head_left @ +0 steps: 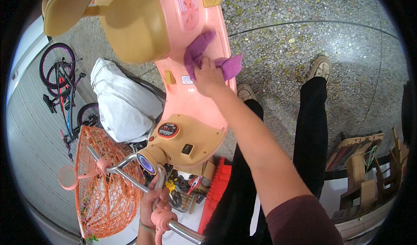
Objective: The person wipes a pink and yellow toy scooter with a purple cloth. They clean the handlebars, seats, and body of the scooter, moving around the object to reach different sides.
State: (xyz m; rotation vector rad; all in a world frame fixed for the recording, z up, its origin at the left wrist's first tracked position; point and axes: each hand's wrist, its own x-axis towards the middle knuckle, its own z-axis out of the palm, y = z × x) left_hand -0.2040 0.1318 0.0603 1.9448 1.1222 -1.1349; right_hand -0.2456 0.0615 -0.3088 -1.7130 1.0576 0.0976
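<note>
A pink and tan children's ride-on scooter (195,105) fills the middle of the view. My right hand (210,77) presses a purple cloth (232,65) onto its pink footboard; part of the cloth is blurred and folds up around the fingers. Lower down, my left hand (154,197) is closed around the curved metal tube of the handlebar (132,178), beside a pink clamp. Near it are a round blue gauge (146,163) and a tan panel (192,140) with a red-rimmed dial and a black switch. The tan seat (133,26) is at the top left.
An orange net basket (107,193), a pale cloth cover (120,101) and a bicycle (65,92) stand on the left. Below the scooter's front lie toys and a red plastic piece (215,193). Cardboard and wooden items (361,180) lie at lower right. The floor (293,43) is speckled terrazzo.
</note>
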